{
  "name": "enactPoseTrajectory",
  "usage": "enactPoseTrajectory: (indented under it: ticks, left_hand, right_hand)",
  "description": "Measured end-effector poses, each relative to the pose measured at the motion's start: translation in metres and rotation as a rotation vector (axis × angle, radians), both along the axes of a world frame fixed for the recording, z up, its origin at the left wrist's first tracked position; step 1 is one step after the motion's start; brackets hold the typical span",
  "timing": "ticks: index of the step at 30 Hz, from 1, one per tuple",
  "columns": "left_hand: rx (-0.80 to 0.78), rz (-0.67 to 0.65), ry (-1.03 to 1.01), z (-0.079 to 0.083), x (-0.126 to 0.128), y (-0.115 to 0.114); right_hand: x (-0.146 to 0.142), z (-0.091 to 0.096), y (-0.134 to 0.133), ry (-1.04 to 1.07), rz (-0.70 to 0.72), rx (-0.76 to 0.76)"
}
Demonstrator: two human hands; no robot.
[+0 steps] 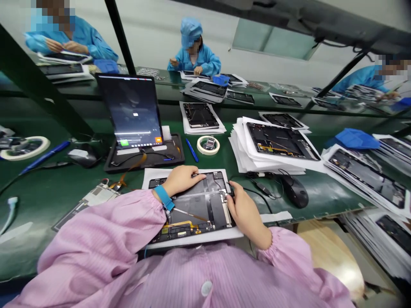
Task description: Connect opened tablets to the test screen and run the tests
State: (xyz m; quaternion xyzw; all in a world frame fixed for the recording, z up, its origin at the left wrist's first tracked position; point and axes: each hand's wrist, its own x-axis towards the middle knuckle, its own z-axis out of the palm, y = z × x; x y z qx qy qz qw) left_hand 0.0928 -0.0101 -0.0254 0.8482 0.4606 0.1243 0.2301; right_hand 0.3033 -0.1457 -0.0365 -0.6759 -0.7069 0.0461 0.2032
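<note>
An opened tablet housing [195, 205], with black inner panels and an orange flex cable along its near edge, lies on white sheets in front of me. My left hand [183, 179], a blue band round its wrist, rests across the far part of the housing, fingers stretched towards the far edge. At the right edge my right hand [241, 209] pinches the small black end of a cable [258, 193] between thumb and forefinger. Whether that end sits in the housing is hidden by the fingers.
A lit tablet screen [131, 115] stands in a black tray behind the housing. Nearby are a blue pen [192, 150], a tape roll [208, 145], a stack of housings on paper [272, 143] and a black mouse [294, 191]. Co-workers sit across the bench.
</note>
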Motion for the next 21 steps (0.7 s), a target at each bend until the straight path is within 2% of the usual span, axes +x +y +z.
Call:
enactPoseTrajectory:
  ticks: [4, 7, 8, 10, 12, 13, 14, 15, 16, 18, 21]
  left_hand:
    - [0.039, -0.006, -0.001, -0.001, 0.0, 0.001]
    - [0.04, 0.003, -0.001, 0.001, 0.001, 0.001]
    - [0.032, 0.006, -0.001, 0.002, 0.001, 0.0]
    - [0.024, 0.008, -0.003, 0.003, 0.001, 0.001]
    - [0.034, 0.002, -0.009, 0.002, 0.001, 0.001]
    - [0.045, -0.002, -0.014, 0.001, 0.001, 0.002]
    - [0.056, -0.004, -0.018, 0.001, 0.001, 0.002]
    - [0.064, -0.005, -0.023, 0.0, 0.001, 0.003]
    - [0.069, -0.003, -0.027, -0.001, 0.002, 0.003]
    - [0.075, 0.002, -0.032, -0.001, 0.002, 0.004]
    - [0.079, 0.007, -0.03, -0.001, 0.002, 0.004]
  right_hand:
    - [0.0, -0.008, 0.006, -0.013, 0.03, 0.009]
    - [0.006, 0.002, 0.009, -0.004, 0.052, 0.002]
    - [0.014, 0.008, 0.009, 0.018, 0.025, 0.058]
    - [0.042, 0.022, 0.006, 0.054, -0.179, 0.322]
    - [0.085, 0.029, 0.004, 0.038, -0.586, 0.67]
    - [0.109, 0.029, 0.003, 0.018, -0.775, 0.714]
    - [0.133, 0.026, 0.003, 0.003, -0.865, 0.645]
    - [0.155, 0.02, 0.004, -0.043, -0.854, 0.51]
    - [0.174, 0.013, 0.006, -0.109, -0.785, 0.395]
    - [0.199, -0.002, 0.008, -0.217, -0.617, 0.27]
    - [0.206, -0.015, 0.008, -0.264, -0.493, 0.327]
